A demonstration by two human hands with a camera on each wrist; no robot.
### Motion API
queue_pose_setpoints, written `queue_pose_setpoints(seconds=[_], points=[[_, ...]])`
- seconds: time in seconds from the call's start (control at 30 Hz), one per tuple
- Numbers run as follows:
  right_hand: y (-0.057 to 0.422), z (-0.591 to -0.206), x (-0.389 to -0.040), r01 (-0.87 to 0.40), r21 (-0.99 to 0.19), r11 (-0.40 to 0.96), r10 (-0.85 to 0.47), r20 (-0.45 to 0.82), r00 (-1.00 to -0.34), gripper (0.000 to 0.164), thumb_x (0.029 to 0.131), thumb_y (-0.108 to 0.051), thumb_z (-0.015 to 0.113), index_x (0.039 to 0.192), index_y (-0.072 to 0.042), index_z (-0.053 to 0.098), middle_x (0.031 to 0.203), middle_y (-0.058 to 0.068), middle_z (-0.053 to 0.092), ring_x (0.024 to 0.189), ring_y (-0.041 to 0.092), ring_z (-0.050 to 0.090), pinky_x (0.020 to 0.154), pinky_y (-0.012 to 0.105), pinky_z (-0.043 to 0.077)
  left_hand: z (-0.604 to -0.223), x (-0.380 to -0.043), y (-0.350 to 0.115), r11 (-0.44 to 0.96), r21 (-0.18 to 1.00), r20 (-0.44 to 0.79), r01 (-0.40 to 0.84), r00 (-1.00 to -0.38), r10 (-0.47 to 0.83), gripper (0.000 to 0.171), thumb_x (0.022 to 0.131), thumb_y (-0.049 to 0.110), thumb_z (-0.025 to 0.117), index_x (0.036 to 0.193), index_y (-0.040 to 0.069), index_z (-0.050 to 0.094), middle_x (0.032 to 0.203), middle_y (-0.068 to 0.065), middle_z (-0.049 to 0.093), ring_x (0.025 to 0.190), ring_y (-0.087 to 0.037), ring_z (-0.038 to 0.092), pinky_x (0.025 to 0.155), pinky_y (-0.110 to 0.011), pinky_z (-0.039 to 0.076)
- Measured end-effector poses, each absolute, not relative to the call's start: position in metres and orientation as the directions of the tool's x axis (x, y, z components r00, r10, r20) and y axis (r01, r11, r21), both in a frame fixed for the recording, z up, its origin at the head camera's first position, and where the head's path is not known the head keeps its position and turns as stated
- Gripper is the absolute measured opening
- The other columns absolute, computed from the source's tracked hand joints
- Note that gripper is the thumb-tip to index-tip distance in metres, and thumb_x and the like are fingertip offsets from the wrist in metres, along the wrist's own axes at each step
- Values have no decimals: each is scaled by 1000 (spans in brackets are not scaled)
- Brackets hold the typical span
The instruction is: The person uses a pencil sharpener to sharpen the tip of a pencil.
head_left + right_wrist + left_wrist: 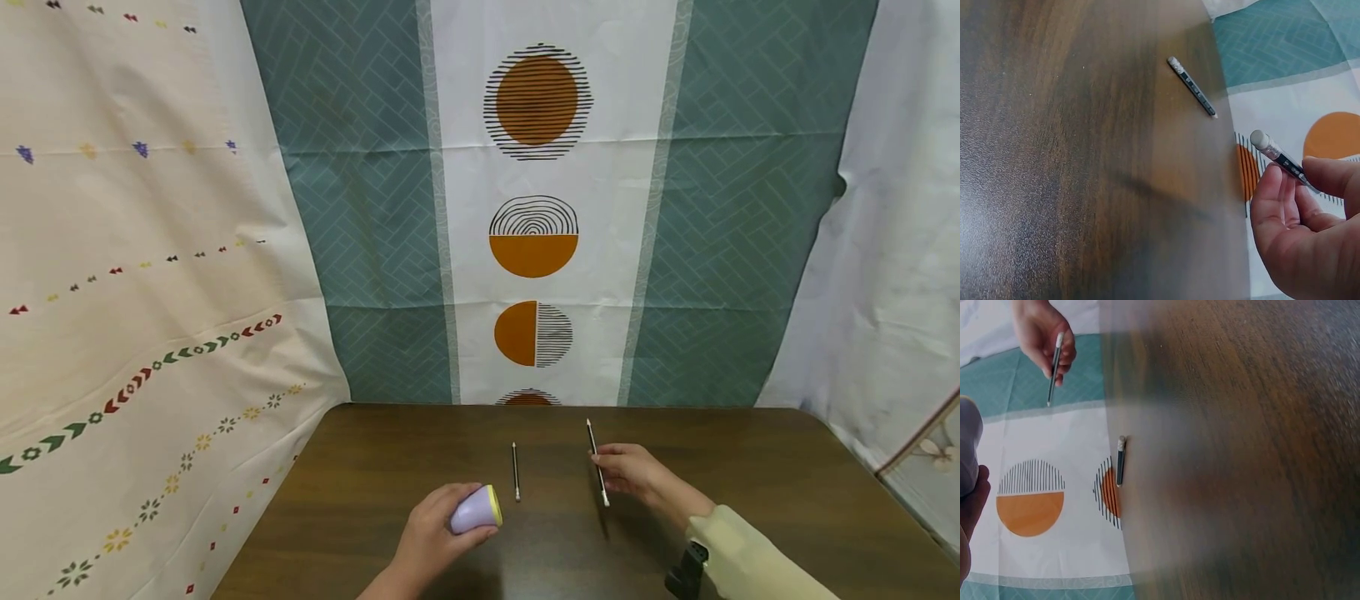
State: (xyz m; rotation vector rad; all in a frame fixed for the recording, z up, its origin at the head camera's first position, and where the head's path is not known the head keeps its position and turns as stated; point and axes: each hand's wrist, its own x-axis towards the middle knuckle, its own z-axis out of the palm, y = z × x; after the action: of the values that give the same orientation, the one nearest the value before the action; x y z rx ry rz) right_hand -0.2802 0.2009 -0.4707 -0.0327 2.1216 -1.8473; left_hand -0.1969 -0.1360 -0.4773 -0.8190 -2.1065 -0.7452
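Note:
A lilac cup with a yellow rim (474, 510) is gripped by my left hand (429, 533), tilted so that its rim faces right. Above the table's right half, my right hand (630, 472) pinches a black pencil with a white eraser (597, 467). In the right wrist view the eraser end of this held pencil (1279, 155) points up toward the camera, with thumb and fingers (1329, 175) around the shaft. Between the two hands a second black pencil (516, 472) lies on the table, its eraser end nearer me.
The dark brown wooden table (360, 500) ends at a hanging cloth with orange and striped circles (533, 237). A cream patterned cloth (150, 333) hangs at the left, and a white one (885, 292) at the right.

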Motion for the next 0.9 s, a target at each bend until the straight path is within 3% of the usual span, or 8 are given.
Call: queue_pose_setpoints(seconds=[0.17, 0.43, 0.9], points=[[196, -475, -284, 204, -961, 187, -208, -242, -948, 49, 102, -11, 57, 136, 22, 45, 99, 6, 68, 82, 12, 60, 71, 25, 56, -478, -197, -136, 624, 250, 791, 741, -528, 310, 50, 68, 24, 95, 110, 11, 73, 98, 1, 75, 81, -10, 67, 69, -16, 53], [189, -485, -289, 229, -956, 183, -171, -261, -950, 44, 102, -10, 58, 132, 20, 50, 90, 2, 64, 75, 11, 57, 67, 23, 56, -478, -196, -134, 630, 253, 786, 734, -536, 309, 51, 67, 23, 96, 110, 11, 73, 98, 1, 75, 82, -10, 67, 69, -16, 53], [186, -496, -298, 254, -951, 178, -132, -279, -951, 43, 101, -8, 59, 132, 20, 50, 92, 5, 65, 78, 13, 58, 68, 24, 55, -478, -194, -134, 625, 264, 782, 735, -542, 307, 50, 67, 23, 95, 110, 12, 72, 99, 1, 75, 82, -10, 66, 69, -16, 53]])
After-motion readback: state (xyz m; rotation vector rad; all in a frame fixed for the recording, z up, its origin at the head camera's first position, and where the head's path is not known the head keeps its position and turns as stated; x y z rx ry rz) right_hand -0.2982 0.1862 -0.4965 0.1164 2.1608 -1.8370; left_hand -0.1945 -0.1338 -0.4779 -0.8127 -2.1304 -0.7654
